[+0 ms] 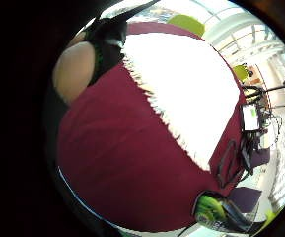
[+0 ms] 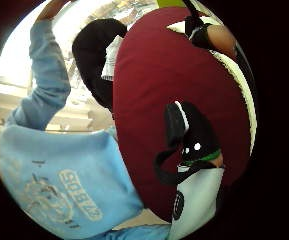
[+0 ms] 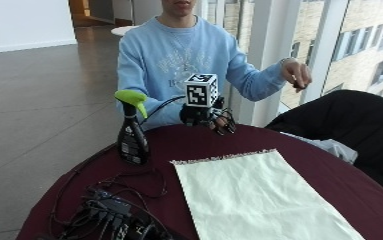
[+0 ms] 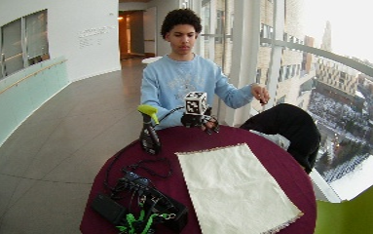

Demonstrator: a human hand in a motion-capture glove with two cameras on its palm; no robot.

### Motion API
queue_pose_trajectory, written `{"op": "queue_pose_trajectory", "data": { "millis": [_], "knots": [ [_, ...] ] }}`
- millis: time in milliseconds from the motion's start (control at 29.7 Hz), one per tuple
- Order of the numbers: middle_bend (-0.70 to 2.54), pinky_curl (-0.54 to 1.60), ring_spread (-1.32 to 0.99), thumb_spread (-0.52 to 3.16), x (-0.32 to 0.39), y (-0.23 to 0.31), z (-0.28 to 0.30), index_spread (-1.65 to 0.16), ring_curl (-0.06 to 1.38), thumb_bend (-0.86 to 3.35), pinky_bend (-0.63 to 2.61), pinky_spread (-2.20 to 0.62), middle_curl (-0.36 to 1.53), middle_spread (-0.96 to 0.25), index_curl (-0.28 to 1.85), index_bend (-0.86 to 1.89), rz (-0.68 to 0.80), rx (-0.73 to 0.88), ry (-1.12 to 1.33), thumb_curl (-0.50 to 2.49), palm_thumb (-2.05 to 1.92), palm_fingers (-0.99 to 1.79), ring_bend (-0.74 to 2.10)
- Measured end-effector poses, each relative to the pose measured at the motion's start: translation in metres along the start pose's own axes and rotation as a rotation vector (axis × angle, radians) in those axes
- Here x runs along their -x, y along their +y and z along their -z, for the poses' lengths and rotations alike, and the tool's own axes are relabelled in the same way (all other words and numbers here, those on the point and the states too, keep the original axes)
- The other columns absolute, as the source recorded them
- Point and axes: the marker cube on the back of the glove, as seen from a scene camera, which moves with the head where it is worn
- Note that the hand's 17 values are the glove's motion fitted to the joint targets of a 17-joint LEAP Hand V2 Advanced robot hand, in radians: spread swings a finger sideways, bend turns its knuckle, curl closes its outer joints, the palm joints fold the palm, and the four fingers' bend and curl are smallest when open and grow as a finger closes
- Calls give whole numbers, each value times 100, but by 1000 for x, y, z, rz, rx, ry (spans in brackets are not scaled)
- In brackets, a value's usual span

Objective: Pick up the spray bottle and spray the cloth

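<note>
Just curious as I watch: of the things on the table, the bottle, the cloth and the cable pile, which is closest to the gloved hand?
The spray bottle, black with a green trigger, standing upright beside the gloved hand; the cloth and cables lie farther away.

A glass-walled hallway high up in an office or campus building. Tall windows (image 4: 283,58) look down on city buildings. A long polished floor (image 4: 63,141) runs past a pale wall. A round table (image 4: 173,139) with a maroon cover stands beside a green chair (image 4: 358,209).
</note>
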Motion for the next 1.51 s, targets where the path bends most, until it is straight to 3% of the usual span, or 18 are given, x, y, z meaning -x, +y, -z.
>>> {"op": "queue_pose_trajectory", "data": {
  "millis": [235,504,1513],
  "knots": [
    [32,16,-1,77,-10,-9,4,-27,15,37,26,18,18,-3,22,31,-16,3,-9,16,58,69,25],
    [30,20,-1,101,-21,-16,6,-31,19,35,23,22,24,-4,28,26,-35,14,-8,21,61,69,22],
    [22,27,-1,121,-23,4,15,-34,23,18,18,24,34,-4,37,19,-73,0,1,31,66,70,18]
  ]
}}
